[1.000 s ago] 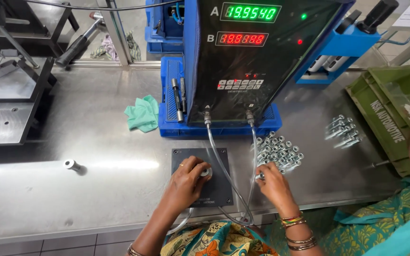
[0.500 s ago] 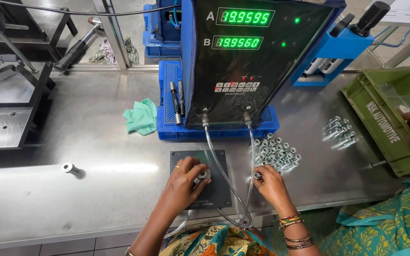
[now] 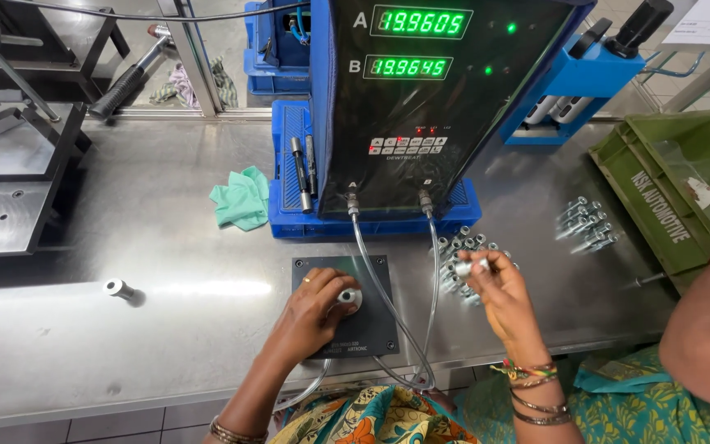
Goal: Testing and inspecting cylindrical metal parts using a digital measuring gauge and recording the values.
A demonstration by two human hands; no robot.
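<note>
At the bench's front edge, the left hand rests on a dark square plate, fingers closed around a small metal ring; the right hand, just right of the plate, pinches a silver cylindrical part above a cluster of like parts; a black gauge unit stands behind.

My left hand is pressing a small metal ring onto the dark square gauge plate. My right hand is pinching a short metal sleeve just above the heap of similar parts. Two clear hoses are running between my hands up to the readout box beyond my fingers.
</note>
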